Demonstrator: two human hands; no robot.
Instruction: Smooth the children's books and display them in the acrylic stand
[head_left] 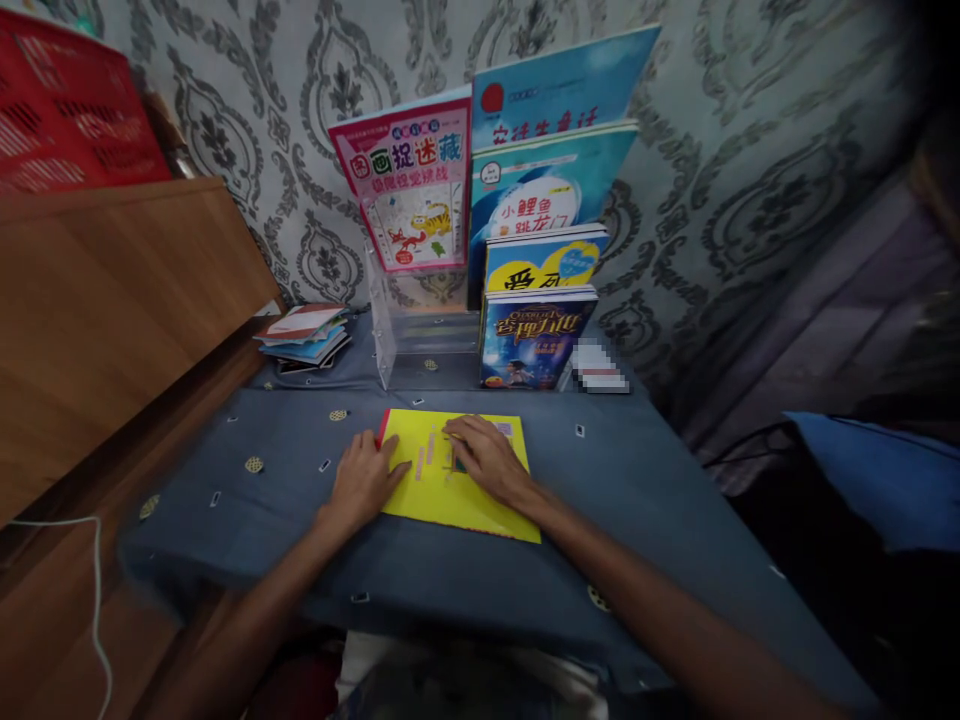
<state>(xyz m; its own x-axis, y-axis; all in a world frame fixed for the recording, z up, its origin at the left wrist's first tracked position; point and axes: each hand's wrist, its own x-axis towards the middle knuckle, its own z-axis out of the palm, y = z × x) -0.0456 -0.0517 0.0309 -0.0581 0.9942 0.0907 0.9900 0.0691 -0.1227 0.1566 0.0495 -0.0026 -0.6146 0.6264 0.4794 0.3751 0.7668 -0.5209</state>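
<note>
A yellow book (435, 490) lies flat on the blue cloth-covered table (300, 500) in front of me. My left hand (364, 480) rests at the book's left edge, fingers stretched out and flat, thumb on the cover. My right hand (487, 458) lies flat on the middle of the cover, fingers pointing left. Neither hand holds anything.
A clear tiered book stand (390, 330) at the back holds several children's books, among them a pink one (409, 185) and a dark blue one (536, 335). A small stack of books (304, 335) lies at the left. A wooden cabinet (105, 320) borders the left, with a red crate (67, 105) on top.
</note>
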